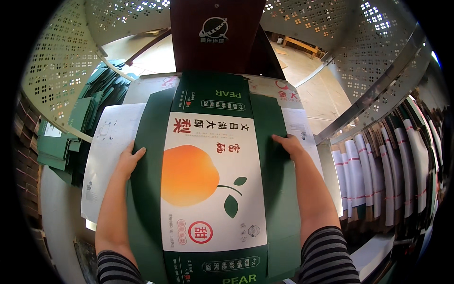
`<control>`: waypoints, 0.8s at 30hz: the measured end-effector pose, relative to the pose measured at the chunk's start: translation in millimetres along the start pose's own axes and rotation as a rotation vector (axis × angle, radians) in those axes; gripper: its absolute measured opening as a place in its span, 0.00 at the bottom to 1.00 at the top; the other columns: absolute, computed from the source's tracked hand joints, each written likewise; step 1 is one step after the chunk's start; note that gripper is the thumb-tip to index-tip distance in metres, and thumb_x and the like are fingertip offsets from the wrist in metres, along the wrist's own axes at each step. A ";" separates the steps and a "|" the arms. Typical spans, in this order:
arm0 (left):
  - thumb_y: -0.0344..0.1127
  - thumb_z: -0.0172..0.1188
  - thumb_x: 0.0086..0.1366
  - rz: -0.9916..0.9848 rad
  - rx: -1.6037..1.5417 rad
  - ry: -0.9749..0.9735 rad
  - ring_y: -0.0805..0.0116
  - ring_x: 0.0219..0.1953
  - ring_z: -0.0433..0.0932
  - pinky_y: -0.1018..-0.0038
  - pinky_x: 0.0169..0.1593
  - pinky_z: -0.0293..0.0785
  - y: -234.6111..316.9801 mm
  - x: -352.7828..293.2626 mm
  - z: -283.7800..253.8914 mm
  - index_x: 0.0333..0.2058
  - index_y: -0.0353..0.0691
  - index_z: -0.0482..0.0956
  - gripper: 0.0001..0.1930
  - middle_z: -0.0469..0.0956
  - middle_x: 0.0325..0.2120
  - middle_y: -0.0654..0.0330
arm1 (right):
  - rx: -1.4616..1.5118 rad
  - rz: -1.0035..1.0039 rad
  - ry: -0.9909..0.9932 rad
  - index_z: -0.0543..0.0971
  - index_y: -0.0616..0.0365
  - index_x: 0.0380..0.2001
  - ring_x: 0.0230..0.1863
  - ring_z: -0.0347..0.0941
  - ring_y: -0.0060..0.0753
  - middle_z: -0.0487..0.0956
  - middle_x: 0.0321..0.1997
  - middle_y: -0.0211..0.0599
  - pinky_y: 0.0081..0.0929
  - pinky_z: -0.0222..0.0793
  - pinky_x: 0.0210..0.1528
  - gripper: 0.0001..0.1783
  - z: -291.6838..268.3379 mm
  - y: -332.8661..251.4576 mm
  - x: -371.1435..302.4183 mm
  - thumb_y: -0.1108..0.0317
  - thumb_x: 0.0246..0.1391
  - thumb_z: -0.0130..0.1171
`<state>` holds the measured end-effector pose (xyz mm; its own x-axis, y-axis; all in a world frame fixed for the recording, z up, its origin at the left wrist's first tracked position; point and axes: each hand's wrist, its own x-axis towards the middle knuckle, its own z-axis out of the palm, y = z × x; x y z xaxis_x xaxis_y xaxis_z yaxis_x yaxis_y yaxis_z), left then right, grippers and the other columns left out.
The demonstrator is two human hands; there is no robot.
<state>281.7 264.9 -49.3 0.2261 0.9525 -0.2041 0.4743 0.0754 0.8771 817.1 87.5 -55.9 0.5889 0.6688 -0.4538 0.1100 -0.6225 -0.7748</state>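
A flat printed carton blank lies lengthwise in front of me. Its middle panel is white with a large orange-yellow fruit and green leaves, and its end panels and side flaps are dark green. My left hand holds the blank's left edge, the thumb over the green flap. On the opposite side, my right hand grips the right edge, one digit reaching over the flap. Fingers of both hands are partly hidden at the edges. Beneath the blank are white printed sheets, showing on both sides.
A dark red machine panel stands at the far end. Perforated light metal guards curve around both sides. Stacked green blanks are at left; tied bundles of white cardboard stand at right. A metal bar slants on the right.
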 end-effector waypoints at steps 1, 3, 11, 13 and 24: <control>0.38 0.59 0.62 0.004 -0.042 -0.014 0.61 0.55 0.70 0.70 0.57 0.66 2.8 -2.7 -2.3 0.63 0.33 0.59 0.33 0.68 0.56 0.47 | 0.067 -0.010 -0.033 0.73 0.69 0.53 0.51 0.73 0.39 0.77 0.50 0.47 0.33 0.67 0.54 0.38 -2.0 0.1 1.1 0.49 0.45 0.68; 0.37 0.59 0.61 0.013 -0.127 -0.044 0.61 0.55 0.70 0.70 0.56 0.67 6.9 -6.7 -8.2 0.63 0.33 0.59 0.33 0.68 0.56 0.48 | 0.202 -0.029 -0.099 0.70 0.70 0.55 0.53 0.71 0.39 0.76 0.52 0.49 0.33 0.65 0.56 0.41 -5.3 4.0 0.0 0.50 0.46 0.67; 0.37 0.60 0.61 -0.038 -0.098 -0.083 0.59 0.58 0.68 0.70 0.57 0.66 28.8 -4.7 -5.6 0.61 0.34 0.64 0.31 0.71 0.55 0.47 | -0.103 -0.105 0.140 0.67 0.74 0.55 0.53 0.72 0.45 0.75 0.51 0.54 0.33 0.67 0.53 0.46 11.0 -9.9 -6.5 0.45 0.43 0.68; 0.38 0.61 0.60 0.044 0.099 0.006 0.57 0.60 0.67 0.70 0.59 0.64 27.5 -10.4 0.7 0.62 0.34 0.63 0.32 0.69 0.56 0.46 | -0.215 -0.132 0.172 0.67 0.74 0.55 0.52 0.73 0.46 0.75 0.51 0.54 0.34 0.68 0.52 0.47 18.1 -7.2 -12.5 0.46 0.41 0.69; 0.47 0.67 0.53 -0.173 0.062 0.023 0.56 0.52 0.72 0.65 0.53 0.70 -0.1 -35.5 -26.5 0.64 0.28 0.51 0.48 0.72 0.50 0.44 | -0.196 0.220 -0.014 0.69 0.67 0.54 0.47 0.74 0.39 0.76 0.47 0.46 0.38 0.70 0.44 0.41 -38.6 36.4 -78.2 0.45 0.46 0.66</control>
<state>251.1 238.8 -30.6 0.1170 0.9335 -0.3388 0.5563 0.2211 0.8011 806.0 -3.1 -31.6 0.6047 0.5136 -0.6088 0.1344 -0.8192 -0.5576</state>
